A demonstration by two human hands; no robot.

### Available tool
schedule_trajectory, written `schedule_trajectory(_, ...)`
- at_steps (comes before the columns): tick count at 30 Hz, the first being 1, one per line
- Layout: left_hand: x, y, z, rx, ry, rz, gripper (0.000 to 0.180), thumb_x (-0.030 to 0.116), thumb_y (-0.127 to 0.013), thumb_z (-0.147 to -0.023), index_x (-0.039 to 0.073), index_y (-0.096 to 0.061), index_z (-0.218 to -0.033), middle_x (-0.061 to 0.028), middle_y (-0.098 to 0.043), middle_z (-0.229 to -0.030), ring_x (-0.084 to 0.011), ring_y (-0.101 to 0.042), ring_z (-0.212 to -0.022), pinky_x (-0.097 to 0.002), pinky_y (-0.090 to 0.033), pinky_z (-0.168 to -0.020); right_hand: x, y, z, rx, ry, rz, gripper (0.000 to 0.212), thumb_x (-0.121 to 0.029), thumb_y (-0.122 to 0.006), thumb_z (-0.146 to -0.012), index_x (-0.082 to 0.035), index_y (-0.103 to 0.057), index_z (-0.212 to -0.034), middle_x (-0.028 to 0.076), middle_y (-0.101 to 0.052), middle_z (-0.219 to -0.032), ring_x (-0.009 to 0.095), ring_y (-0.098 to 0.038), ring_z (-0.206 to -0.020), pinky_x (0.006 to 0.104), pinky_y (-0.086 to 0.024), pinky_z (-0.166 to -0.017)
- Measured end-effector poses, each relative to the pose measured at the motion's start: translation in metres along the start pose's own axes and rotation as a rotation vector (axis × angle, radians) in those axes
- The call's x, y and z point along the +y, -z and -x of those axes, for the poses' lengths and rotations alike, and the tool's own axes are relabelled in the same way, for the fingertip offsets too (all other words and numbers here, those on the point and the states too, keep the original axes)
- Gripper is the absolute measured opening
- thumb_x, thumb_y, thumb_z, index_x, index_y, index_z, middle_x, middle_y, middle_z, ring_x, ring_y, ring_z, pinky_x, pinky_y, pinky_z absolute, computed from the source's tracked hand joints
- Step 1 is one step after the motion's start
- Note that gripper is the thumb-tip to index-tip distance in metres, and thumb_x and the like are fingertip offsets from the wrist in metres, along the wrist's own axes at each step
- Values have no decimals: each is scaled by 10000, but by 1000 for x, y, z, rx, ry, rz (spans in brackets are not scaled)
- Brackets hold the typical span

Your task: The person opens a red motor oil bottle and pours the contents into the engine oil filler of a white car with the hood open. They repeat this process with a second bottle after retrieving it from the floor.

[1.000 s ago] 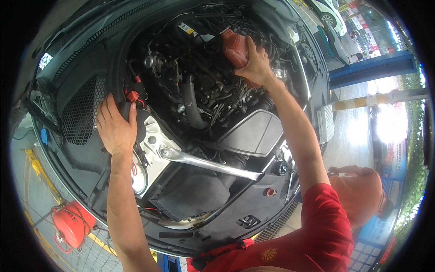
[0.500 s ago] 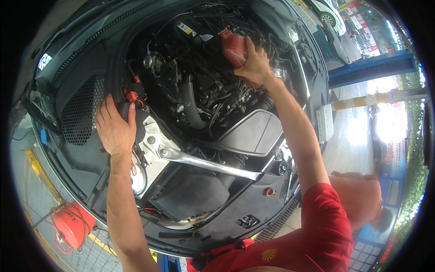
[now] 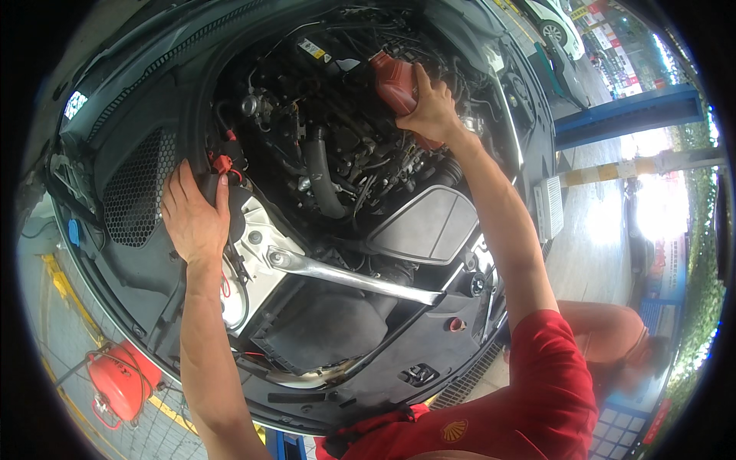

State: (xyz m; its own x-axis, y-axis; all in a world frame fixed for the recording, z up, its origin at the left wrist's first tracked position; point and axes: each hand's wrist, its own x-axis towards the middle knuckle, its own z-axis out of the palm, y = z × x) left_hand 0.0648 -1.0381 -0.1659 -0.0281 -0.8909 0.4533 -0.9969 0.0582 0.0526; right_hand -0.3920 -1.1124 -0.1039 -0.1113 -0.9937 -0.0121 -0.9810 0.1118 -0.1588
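My right hand (image 3: 431,107) is wrapped round a red plastic bottle (image 3: 395,80), tilted over the far right part of the engine (image 3: 349,138). The bottle's mouth is hidden, so I cannot see where it points. Over on the left, my left hand (image 3: 195,217) lies on the black trim at the engine bay's edge, its fingers stretched out and holding nothing. Just beyond its thumb sits a red terminal cover (image 3: 223,164) with a red cable. A thick black hose (image 3: 323,176) curves across the engine between my two hands.
A silver strut brace (image 3: 360,284) crosses the near side, above the black airbox (image 3: 322,330). A small red cap (image 3: 457,324) rests on the front trim. A red tank (image 3: 123,379) stands on the floor at left. Another person (image 3: 606,337) is at right.
The other person at the right has shifted, with the head and arm blurred by motion. My hands and the bottle stay nearly in place.
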Motion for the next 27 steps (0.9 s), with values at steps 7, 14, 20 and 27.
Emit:
schedule_trajectory(7,0,0,0,-3,1,-4,694,517,-654,-1068,22,-514,-1534,-150,-605,-1482,-350,-541,-1434,-498,-436,-1198,-3,6,3,-12,-4,17,1356,-419,-940,-684,-136,-178,-1769,402,-463,-1516,573,-479,-1425,606,-413,-1210)
schedule_trajectory(14,-1,-1,0,5,-9,-4,696,520,-652,-1068,22,-512,-1535,-154,-605,-1483,-352,-541,-1434,-498,-434,-1203,-2,10,5,-26,-4,33,1347,-412,-936,-684,-131,-188,-1768,402,-477,-1502,568,-493,-1410,597,-413,-1212)
schedule_trajectory(20,0,0,0,0,-3,2,694,520,-654,-1066,24,-516,-1531,-157,-608,-1475,-359,-540,-1435,-501,-431,-1208,-1,12,6,-39,-16,54,1358,-417,-934,-682,-136,-180,-1776,404,-491,-1494,565,-502,-1407,582,-415,-1215)
schedule_trajectory(27,0,1,0,-11,5,-9,689,517,-657,-1065,24,-519,-1526,-157,-612,-1469,-358,-543,-1430,-500,-432,-1207,-1,13,9,-45,-3,66,1354,-411,-933,-682,-135,-186,-1777,404,-491,-1501,557,-511,-1401,573,-419,-1212)
